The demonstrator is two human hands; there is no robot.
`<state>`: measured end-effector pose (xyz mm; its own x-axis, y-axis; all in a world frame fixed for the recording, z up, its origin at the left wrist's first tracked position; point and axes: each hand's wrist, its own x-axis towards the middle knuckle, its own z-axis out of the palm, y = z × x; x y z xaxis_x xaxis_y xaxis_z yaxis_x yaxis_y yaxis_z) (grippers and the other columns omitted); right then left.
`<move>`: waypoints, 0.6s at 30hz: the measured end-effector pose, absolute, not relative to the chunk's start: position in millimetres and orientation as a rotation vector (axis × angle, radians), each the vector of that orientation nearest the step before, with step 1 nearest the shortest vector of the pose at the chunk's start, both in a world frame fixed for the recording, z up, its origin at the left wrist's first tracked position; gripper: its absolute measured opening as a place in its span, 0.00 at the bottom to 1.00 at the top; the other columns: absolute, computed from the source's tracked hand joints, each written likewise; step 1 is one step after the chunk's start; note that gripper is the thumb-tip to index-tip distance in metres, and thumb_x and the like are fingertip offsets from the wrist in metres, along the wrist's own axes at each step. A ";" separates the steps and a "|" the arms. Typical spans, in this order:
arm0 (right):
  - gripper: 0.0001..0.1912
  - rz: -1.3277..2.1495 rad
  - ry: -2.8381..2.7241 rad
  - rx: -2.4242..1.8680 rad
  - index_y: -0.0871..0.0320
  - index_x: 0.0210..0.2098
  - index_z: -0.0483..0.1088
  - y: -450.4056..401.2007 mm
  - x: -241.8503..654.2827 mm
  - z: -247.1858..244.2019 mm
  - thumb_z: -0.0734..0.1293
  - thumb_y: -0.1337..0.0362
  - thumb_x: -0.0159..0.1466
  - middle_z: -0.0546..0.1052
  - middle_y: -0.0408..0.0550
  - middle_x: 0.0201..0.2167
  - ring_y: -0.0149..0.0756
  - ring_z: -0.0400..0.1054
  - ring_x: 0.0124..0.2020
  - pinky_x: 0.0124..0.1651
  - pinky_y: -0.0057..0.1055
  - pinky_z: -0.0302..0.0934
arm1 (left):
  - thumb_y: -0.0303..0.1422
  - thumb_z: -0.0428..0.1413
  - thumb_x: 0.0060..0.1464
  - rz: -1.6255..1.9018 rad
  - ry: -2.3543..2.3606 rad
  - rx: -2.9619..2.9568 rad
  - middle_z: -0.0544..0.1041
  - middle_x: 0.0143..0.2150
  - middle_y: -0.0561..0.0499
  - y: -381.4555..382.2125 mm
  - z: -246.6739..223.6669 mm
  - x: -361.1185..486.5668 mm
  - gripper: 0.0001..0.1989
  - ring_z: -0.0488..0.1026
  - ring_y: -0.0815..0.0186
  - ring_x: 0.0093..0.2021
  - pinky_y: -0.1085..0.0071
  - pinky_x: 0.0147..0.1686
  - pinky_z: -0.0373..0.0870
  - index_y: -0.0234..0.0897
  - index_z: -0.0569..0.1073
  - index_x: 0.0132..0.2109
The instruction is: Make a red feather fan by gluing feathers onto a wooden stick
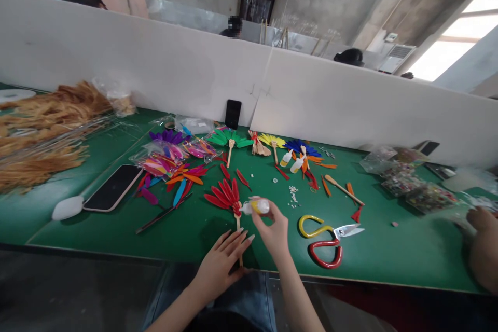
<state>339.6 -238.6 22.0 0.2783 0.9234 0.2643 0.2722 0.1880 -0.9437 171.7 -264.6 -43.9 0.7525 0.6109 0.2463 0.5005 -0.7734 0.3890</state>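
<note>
A small red feather fan point(223, 196) with a wooden handle lies on the green table. My left hand point(220, 264) lies across its handle, long fingers over it and thumb by the lower end, pinning it down. My right hand point(274, 225) pinches a small white glue bottle point(254, 207) with a yellow label. The bottle is tilted sideways, its nozzle at the base of the red feathers. Loose red feathers point(243, 177) lie just beyond the fan. Small white beads point(293, 196) are scattered to the right of the bottle.
Green point(230, 138), yellow point(272, 140) and blue point(299, 146) feather fans lie behind, near two glue bottles point(298, 164). Scissors point(330, 241) lie right, a phone point(113, 188) and tweezers point(163, 213) left. A white partition point(175, 67) borders the table. Another person's hand point(482, 238) is far right.
</note>
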 end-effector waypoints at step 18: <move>0.09 1.326 -0.385 -0.809 0.54 0.30 0.68 -250.5 380.9 19.6 0.65 0.55 0.55 0.66 0.40 0.21 0.28 0.62 0.21 0.18 0.22 0.57 | 0.31 0.49 0.59 0.782 0.824 2.458 0.62 0.61 0.47 -272.2 -25.4 168.5 0.26 0.54 0.59 0.63 0.56 0.58 0.59 0.45 0.52 0.63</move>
